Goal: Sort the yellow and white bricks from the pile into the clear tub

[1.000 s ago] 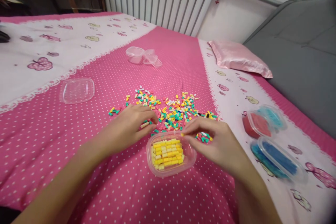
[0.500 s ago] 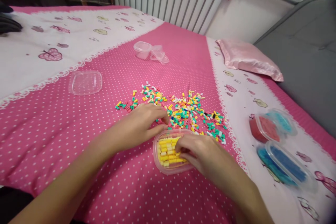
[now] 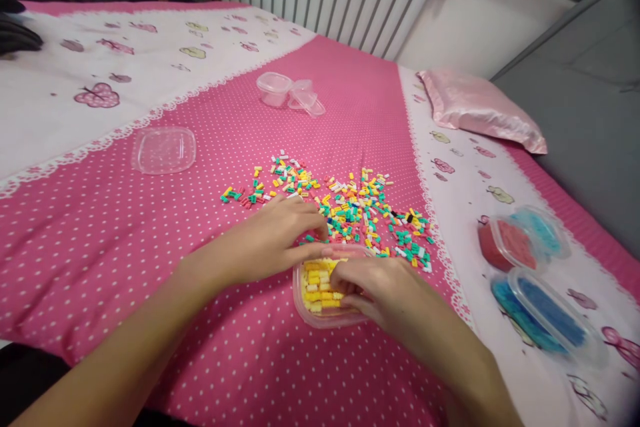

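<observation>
A clear plastic container (image 3: 306,312) stands on the bed with rows of small yellow building bricks (image 3: 316,285) in it, a few of them paler. My right hand (image 3: 383,283) reaches in from the right, its fingers closed and bent down against the bricks; whatever is between the fingertips is hidden. Over the container's far left rim lies the thumb of my left hand (image 3: 280,233). Its other fingers curl above the edge of the loose brick pile, with a gap to the thumb and nothing visible held. Loose green, yellow, white and red bricks (image 3: 353,210) spread just beyond both hands.
On the right sit lidded tubs with red (image 3: 510,243), turquoise (image 3: 543,233) and blue (image 3: 550,313) contents. A clear lid (image 3: 165,150) lies at left, and small clear containers (image 3: 275,90) stand farther back. A pink pillow (image 3: 480,110) rests near the grey headboard (image 3: 590,73).
My left hand has shifted slightly right, and its thumb now reaches over the container's far rim. My right hand stays at the yellow bricks, and the view has tilted a little.
</observation>
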### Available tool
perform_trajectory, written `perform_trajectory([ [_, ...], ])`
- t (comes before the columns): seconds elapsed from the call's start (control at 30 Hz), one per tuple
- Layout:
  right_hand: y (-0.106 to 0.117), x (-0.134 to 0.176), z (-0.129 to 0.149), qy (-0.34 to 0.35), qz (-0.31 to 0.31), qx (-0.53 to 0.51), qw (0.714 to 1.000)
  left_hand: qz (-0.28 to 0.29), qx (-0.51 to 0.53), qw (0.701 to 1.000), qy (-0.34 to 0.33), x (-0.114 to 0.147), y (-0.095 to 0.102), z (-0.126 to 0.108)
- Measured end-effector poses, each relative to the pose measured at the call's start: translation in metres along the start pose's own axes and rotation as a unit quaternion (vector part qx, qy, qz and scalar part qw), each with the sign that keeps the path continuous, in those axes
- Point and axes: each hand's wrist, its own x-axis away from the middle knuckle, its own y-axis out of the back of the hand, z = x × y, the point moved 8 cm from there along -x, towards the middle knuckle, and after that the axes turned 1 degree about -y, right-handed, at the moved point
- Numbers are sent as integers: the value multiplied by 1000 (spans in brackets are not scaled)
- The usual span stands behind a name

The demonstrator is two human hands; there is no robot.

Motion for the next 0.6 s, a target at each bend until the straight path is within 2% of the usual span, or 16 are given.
perform_trajectory([
  [0.4, -2, -2, 9, 48, -31, 39, 998, 14, -13, 1000, -6, 0, -3, -1],
  [0.6, -4, -2, 8, 40, -26, 68, 997, 6, -19, 1000, -16, 2, -1, -1],
])
